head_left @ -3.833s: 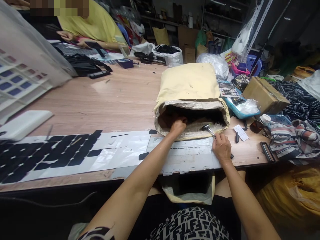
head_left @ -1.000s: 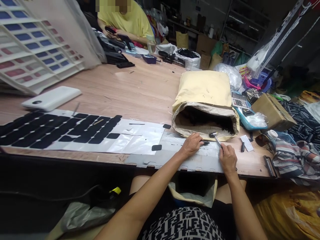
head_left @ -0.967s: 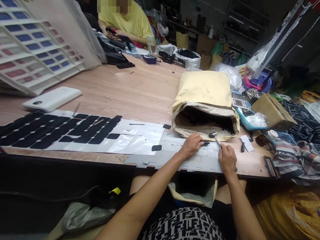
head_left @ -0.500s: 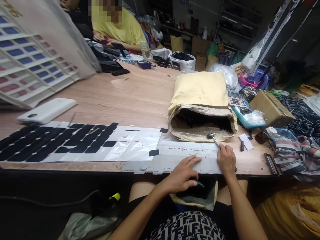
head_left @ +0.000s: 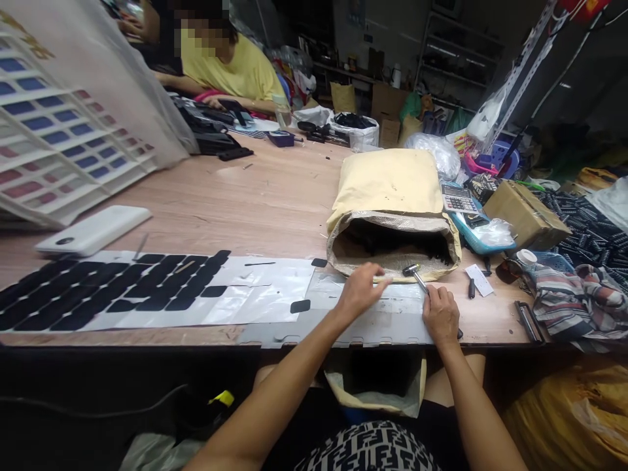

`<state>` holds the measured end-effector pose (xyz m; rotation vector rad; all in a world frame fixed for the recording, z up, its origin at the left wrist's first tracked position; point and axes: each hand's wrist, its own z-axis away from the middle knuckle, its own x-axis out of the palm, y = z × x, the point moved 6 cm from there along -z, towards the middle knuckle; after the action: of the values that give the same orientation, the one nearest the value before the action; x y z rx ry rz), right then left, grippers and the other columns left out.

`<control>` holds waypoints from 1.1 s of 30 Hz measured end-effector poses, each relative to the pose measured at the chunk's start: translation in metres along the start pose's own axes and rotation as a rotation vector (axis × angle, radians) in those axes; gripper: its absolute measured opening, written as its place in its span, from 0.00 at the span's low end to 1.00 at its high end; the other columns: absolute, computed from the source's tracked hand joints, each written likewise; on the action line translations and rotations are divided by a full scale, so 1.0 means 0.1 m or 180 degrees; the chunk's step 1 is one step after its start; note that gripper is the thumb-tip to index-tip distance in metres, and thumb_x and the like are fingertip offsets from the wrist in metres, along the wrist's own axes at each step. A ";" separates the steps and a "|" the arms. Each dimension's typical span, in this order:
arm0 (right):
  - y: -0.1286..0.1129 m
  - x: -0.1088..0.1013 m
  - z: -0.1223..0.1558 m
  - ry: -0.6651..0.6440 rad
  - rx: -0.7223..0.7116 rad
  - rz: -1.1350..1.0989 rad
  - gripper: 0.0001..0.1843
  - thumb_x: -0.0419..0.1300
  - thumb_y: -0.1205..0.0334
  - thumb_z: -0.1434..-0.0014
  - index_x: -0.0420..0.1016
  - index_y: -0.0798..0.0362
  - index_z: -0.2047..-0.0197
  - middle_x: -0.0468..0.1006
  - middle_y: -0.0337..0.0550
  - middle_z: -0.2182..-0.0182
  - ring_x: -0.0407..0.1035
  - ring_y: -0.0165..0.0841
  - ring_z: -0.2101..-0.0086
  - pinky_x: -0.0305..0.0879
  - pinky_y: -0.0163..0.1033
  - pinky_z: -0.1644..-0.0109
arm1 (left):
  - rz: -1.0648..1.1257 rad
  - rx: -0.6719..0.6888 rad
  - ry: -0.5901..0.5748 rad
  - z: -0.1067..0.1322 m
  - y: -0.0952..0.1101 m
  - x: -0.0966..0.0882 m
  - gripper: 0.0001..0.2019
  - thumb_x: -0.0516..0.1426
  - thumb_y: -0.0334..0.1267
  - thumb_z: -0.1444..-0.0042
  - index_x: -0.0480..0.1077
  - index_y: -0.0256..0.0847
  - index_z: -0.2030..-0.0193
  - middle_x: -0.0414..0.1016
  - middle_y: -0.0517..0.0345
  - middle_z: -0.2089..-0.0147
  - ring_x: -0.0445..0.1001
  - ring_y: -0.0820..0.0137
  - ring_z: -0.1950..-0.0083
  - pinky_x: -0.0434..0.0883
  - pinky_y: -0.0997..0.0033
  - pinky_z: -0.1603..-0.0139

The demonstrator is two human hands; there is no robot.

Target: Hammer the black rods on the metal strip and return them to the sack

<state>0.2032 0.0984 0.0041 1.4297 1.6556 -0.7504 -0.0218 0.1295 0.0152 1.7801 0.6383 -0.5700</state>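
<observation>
My right hand (head_left: 440,315) is closed around the handle of a small hammer (head_left: 418,278), its head near the lower lip of a yellow woven sack (head_left: 390,180). The sack lies with its mouth facing me, dark pieces inside. My left hand (head_left: 362,289) is at the left part of that mouth, fingers stretched forward and apart, with nothing visible in them. Under both hands lies a grey-white sheet (head_left: 324,330) along the table edge. Another open sack (head_left: 373,400) sits in my lap, its inside dark.
Black rounded strips (head_left: 93,288) lie in rows on white paper (head_left: 255,307) at left. A white power bank (head_left: 93,230) and plastic crate (head_left: 63,131) stand beyond. At right are a calculator (head_left: 458,198), cardboard box (head_left: 527,216) and striped cloth (head_left: 564,304). A person in yellow (head_left: 250,72) sits across.
My left hand has moved from above the lap sack, where a small dark piece was at its fingers, up and forward to the yellow sack's mouth. My right hand keeps hold of the hammer.
</observation>
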 end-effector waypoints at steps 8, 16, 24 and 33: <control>0.00 -0.01 0.01 -0.0062 0.0074 -0.0095 0.12 0.54 0.67 0.34 0.74 0.53 0.49 0.71 0.46 0.64 0.62 0.38 0.62 0.56 0.39 0.59 | -0.0960 -0.1125 0.0031 -0.97 -0.52 0.20 0.15 0.59 0.38 0.41 0.73 0.35 0.49 0.77 0.36 0.49 0.76 0.49 0.48 0.72 0.58 0.54; 0.00 0.01 0.01 -0.0138 0.0127 -0.0087 0.12 0.53 0.67 0.34 0.74 0.52 0.49 0.71 0.46 0.63 0.62 0.39 0.61 0.55 0.40 0.60 | -0.0912 -0.0844 0.0476 -0.66 -0.45 -0.05 0.13 0.54 0.38 0.37 0.76 0.37 0.52 0.74 0.39 0.52 0.74 0.51 0.50 0.70 0.55 0.50; -0.01 0.01 0.01 -0.0173 0.0124 -0.0071 0.13 0.53 0.66 0.34 0.74 0.52 0.49 0.71 0.47 0.63 0.61 0.39 0.61 0.56 0.40 0.59 | 0.0171 0.0517 -0.0412 0.03 -0.23 0.36 0.08 0.58 0.37 0.39 0.76 0.42 0.55 0.71 0.55 0.60 0.70 0.63 0.54 0.69 0.62 0.49; 0.07 0.01 -0.02 -0.0245 0.0215 -0.0545 0.16 0.53 0.66 0.34 0.77 0.52 0.48 0.75 0.46 0.63 0.66 0.38 0.61 0.62 0.39 0.57 | 0.0273 0.0429 -0.0430 -0.01 -0.28 0.41 0.09 0.62 0.36 0.43 0.77 0.43 0.55 0.74 0.55 0.59 0.71 0.62 0.53 0.68 0.61 0.48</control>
<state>0.2101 0.1020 0.0053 1.2994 1.7221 -0.9537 -0.0103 0.1436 -0.0314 1.8669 0.4371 -0.6814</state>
